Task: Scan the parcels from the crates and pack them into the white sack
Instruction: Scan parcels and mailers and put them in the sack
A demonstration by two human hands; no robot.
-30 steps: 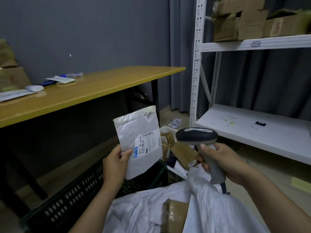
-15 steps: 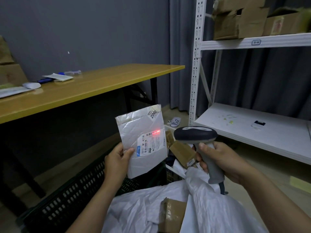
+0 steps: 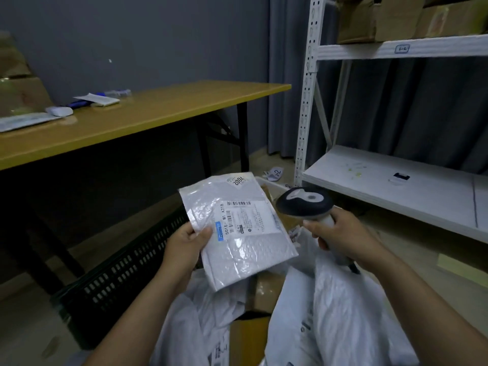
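Crate of black slatted plastic (image 3: 126,273) sits low on the left; beside it the left hand (image 3: 184,243) pinches the corner of a white bubble-padded mailer parcel (image 3: 237,249), thumb on top, its label (image 3: 245,217) tilted upward, presumably so the barcode faces the reader. To the right, the right hand (image 3: 343,233) wraps round the grip of a grey-and-white handheld scanner (image 3: 303,203), head close beside the label. Beneath both, the crumpled white sack (image 3: 343,320) lies open with a brown cardboard parcel (image 3: 266,289) inside, handy for dropping the mailer.
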